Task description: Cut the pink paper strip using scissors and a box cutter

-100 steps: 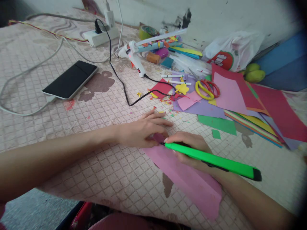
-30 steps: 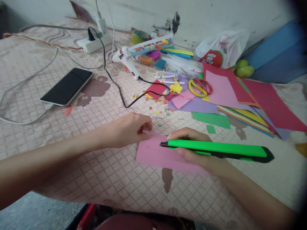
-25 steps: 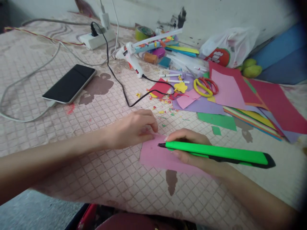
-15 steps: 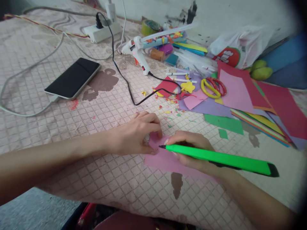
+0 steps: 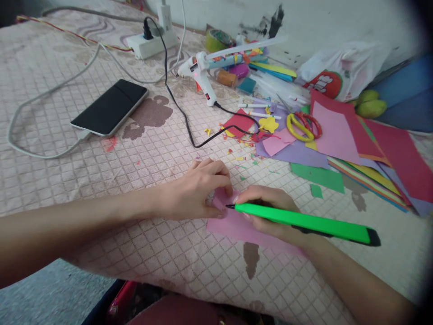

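Note:
A pink paper (image 5: 233,226) lies on the patterned cloth in front of me. On its upper left part, my left hand (image 5: 199,192) holds the paper down with curled fingers and thumb, a small gap between thumb and index finger. My right hand (image 5: 270,207) grips a bright green pen (image 5: 304,220) near its dark tip. That tip points left and meets the paper beside my left thumb. The pen slants across my right hand, its black end out to the right. My lower right fingers are partly hidden.
A black phone (image 5: 110,107) is charging at the left. Further back are a power strip (image 5: 152,44) and a white glue gun (image 5: 203,81) with a black cable. Scissors (image 5: 304,126), coloured papers (image 5: 338,131), a yellow paper flower (image 5: 269,124) and scraps lie to the right.
The whole view has shifted slightly, with objects appearing a little further right. The pen's rear end has swung a little left and up; both hands keep their grip and place on the paper.

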The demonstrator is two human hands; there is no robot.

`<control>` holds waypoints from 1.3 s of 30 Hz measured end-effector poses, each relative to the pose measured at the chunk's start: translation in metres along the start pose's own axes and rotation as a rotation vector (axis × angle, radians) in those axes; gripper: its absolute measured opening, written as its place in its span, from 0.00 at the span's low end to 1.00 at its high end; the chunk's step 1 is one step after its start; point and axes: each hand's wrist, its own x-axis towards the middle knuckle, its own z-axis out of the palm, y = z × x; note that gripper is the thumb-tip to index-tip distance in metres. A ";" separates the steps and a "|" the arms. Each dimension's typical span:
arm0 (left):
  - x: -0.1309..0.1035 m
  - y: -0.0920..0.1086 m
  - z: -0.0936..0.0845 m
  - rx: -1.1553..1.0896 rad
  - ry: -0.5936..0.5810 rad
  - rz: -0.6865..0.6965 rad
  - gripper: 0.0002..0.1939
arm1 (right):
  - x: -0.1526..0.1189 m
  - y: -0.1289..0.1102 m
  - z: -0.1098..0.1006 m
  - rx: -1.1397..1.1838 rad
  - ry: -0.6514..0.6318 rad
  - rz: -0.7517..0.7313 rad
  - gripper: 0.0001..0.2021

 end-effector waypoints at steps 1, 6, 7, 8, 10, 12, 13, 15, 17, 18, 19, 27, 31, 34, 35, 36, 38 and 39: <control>0.000 0.000 0.000 0.004 -0.002 -0.005 0.13 | 0.000 0.000 0.000 0.006 -0.001 -0.004 0.10; 0.000 0.000 0.001 0.009 -0.001 -0.003 0.13 | 0.000 0.000 -0.002 0.017 -0.026 -0.002 0.10; 0.000 0.000 0.001 0.006 -0.001 -0.001 0.13 | 0.000 0.000 -0.002 0.018 -0.030 0.000 0.10; 0.000 0.000 0.001 0.004 -0.001 0.000 0.13 | 0.000 0.001 -0.002 0.020 -0.034 0.001 0.10; 0.000 0.000 0.001 0.000 0.002 0.002 0.13 | 0.000 0.002 -0.002 0.020 -0.034 0.001 0.10; 0.000 0.000 0.001 -0.002 0.003 0.005 0.13 | 0.000 0.002 -0.002 0.023 -0.039 0.004 0.11; 0.000 -0.001 0.001 -0.004 0.003 0.006 0.12 | -0.001 0.002 -0.002 0.024 -0.043 0.006 0.11; 0.000 -0.001 0.001 -0.004 0.005 0.007 0.13 | -0.001 0.002 -0.002 0.020 -0.045 0.010 0.10; 0.000 -0.001 0.001 0.000 0.008 0.008 0.12 | -0.001 0.002 -0.002 0.012 -0.046 0.013 0.10; 0.000 -0.001 0.001 0.001 0.008 0.009 0.12 | -0.001 0.002 -0.003 0.009 -0.046 0.010 0.10; 0.000 -0.001 0.001 0.002 0.007 0.010 0.12 | -0.001 0.003 -0.003 0.006 -0.046 0.007 0.10; 0.001 0.001 0.000 0.004 -0.004 -0.006 0.13 | 0.001 0.002 -0.004 0.017 -0.063 0.009 0.10; 0.001 0.001 0.000 0.007 -0.007 -0.009 0.13 | 0.002 0.001 -0.004 0.025 -0.078 0.014 0.10; 0.001 0.001 0.000 0.013 -0.007 -0.005 0.13 | 0.002 0.000 -0.004 0.026 -0.062 -0.001 0.10; 0.001 0.001 0.000 0.015 -0.009 -0.006 0.13 | 0.002 0.000 -0.004 0.027 -0.042 -0.007 0.10; 0.001 0.001 0.000 0.016 -0.011 -0.008 0.13 | 0.001 0.000 -0.004 0.027 -0.019 -0.010 0.10; 0.001 0.001 0.000 0.016 -0.015 -0.012 0.14 | -0.001 0.000 -0.003 0.026 0.016 -0.007 0.10; 0.001 0.001 -0.001 0.015 -0.015 -0.013 0.14 | -0.002 0.001 -0.003 0.025 0.020 -0.002 0.10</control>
